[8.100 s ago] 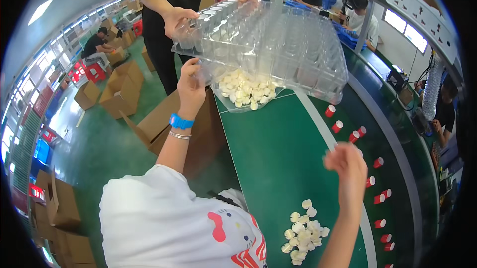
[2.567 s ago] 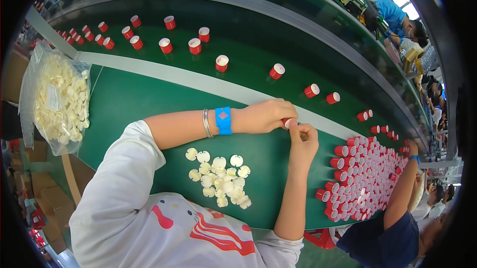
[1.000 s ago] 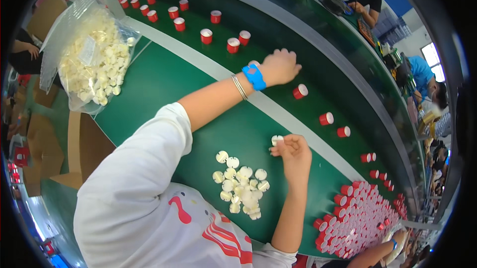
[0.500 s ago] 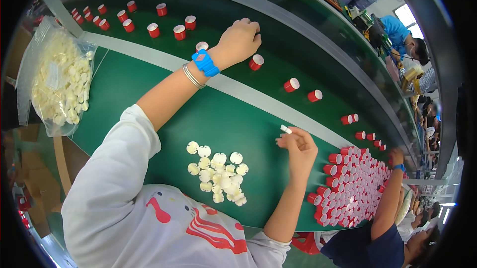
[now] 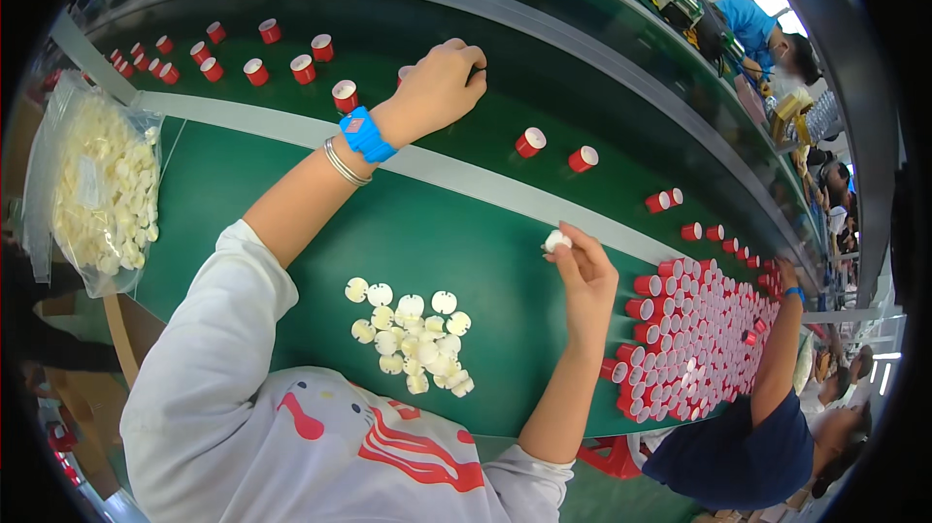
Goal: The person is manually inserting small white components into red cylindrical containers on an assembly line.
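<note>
My left hand (image 5: pixel 437 91) reaches over the dark green conveyor belt (image 5: pixel 505 86), its fingers curled downward; what they hold, if anything, is hidden beneath the hand. A small red cup with a white inside (image 5: pixel 405 74) is partly covered behind that hand, and another red cup (image 5: pixel 345 94) stands near the blue wristband. My right hand (image 5: pixel 587 276) is raised above the green table (image 5: pixel 291 300), pinching a small round white disc (image 5: pixel 557 241) between thumb and fingers. Between my arms lies a loose pile of cream-coloured notched discs (image 5: pixel 413 339).
A clear plastic bag of similar discs (image 5: pixel 102 193) rests at the left. Many red cups (image 5: pixel 689 339) crowd the table's right end, where a co-worker's arm (image 5: pixel 777 358) reaches in. A grey rail (image 5: pixel 485 188) separates table and belt. More cups (image 5: pixel 582 158) stand along the belt.
The red cups on the belt have shifted left. My left hand has moved slightly left and down; a cup beside it is now out of sight. The disc in my right hand has turned its face into view.
</note>
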The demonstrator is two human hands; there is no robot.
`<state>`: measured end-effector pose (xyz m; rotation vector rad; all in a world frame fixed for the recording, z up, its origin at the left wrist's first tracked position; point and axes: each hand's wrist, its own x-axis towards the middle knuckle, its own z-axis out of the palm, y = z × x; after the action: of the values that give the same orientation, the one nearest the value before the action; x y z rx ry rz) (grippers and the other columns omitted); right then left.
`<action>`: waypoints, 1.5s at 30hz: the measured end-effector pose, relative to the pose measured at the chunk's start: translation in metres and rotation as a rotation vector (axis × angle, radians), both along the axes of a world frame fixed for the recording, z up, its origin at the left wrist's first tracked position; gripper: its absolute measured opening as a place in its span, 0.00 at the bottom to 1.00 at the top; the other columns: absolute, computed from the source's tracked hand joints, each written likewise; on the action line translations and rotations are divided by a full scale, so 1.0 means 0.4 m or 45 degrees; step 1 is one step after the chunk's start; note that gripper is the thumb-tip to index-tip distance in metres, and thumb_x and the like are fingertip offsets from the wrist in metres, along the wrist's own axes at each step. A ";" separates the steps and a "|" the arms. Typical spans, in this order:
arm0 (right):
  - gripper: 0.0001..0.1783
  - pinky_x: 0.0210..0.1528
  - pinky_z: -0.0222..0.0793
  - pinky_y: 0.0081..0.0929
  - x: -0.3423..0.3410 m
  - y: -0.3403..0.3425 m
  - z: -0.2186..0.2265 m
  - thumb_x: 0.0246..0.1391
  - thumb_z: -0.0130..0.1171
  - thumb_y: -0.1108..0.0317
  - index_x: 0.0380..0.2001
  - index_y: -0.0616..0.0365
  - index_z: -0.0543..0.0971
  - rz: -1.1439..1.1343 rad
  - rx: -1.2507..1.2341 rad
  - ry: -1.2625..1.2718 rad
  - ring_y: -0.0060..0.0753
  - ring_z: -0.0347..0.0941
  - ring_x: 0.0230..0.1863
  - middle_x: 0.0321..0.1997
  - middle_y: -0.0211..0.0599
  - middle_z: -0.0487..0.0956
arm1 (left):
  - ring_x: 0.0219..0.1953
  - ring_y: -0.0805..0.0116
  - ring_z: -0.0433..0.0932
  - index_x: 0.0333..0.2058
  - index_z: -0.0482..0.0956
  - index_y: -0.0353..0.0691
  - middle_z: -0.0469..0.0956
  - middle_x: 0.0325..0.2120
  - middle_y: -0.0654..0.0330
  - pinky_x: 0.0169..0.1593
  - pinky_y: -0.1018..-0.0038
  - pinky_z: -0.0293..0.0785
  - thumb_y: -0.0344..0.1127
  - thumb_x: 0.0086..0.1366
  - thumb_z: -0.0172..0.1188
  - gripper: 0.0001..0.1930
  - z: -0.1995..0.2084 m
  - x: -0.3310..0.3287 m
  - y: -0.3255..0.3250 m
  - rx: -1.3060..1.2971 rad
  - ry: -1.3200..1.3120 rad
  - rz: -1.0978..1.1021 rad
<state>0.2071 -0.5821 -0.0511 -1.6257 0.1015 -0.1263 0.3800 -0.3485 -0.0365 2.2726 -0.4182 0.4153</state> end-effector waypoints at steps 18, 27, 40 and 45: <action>0.12 0.43 0.71 0.23 -0.073 0.007 0.121 0.44 0.62 0.86 0.34 0.64 0.75 0.097 -0.066 -0.843 0.31 0.72 0.44 0.42 0.40 0.73 | 0.45 0.56 0.66 0.29 0.75 0.40 0.67 0.42 0.54 0.47 0.66 0.67 0.33 0.48 0.64 0.10 -0.124 -0.281 -0.657 0.066 -0.651 -1.340; 0.12 0.35 0.76 0.25 -0.083 -0.006 0.113 0.46 0.61 0.84 0.35 0.66 0.72 -0.053 0.210 -0.708 0.31 0.76 0.32 0.36 0.44 0.75 | 0.45 0.62 0.71 0.41 0.68 0.36 0.67 0.44 0.54 0.50 0.70 0.69 0.32 0.60 0.56 0.13 -0.041 -0.210 -0.399 -0.509 0.537 -1.464; 0.09 0.51 0.65 0.25 0.001 -0.056 -0.010 0.49 0.62 0.74 0.33 0.69 0.80 -0.470 0.284 0.003 0.29 0.71 0.47 0.47 0.41 0.76 | 0.39 0.65 0.75 0.52 0.70 0.38 0.75 0.39 0.55 0.43 0.71 0.72 0.30 0.54 0.64 0.25 -0.102 -0.197 -0.250 -0.632 0.679 -0.991; 0.10 0.50 0.63 0.23 0.006 -0.035 -0.020 0.48 0.64 0.72 0.33 0.69 0.80 -0.472 0.178 0.084 0.27 0.70 0.47 0.46 0.39 0.75 | 0.42 0.59 0.77 0.46 0.76 0.36 0.76 0.41 0.53 0.46 0.69 0.74 0.28 0.53 0.65 0.20 -0.117 -0.205 -0.251 -0.497 0.366 -1.013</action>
<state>0.2095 -0.5961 -0.0591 -1.4580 0.4534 -0.3422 0.2980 -0.4490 -0.0834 1.5878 -0.9389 -0.2214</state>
